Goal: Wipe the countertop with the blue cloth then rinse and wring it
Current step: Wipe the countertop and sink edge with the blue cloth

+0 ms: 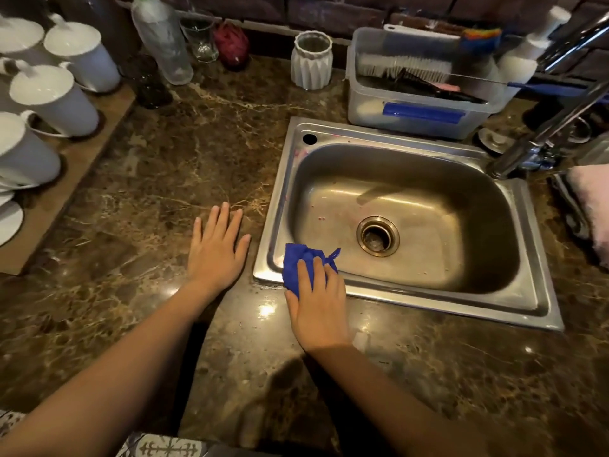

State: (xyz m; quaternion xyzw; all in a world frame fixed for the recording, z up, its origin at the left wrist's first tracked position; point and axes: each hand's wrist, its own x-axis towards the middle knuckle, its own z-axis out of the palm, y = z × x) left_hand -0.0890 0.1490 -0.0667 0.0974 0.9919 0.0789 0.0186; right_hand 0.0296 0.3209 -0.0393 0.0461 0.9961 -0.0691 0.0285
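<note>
landmark: steel sink (438, 306), set in the brown marble table (171, 166).
blue cloth (295, 263): bunched on the sink's near-left rim corner, one tip over the basin.
right hand (318, 305): released, fingers laid flat over the cloth, pressing it onto the sink rim.
left hand (216, 250): released, palm down on the table, just left of the sink.
plastic tub (362, 105): just behind the sink's far rim, brushes inside.
</note>
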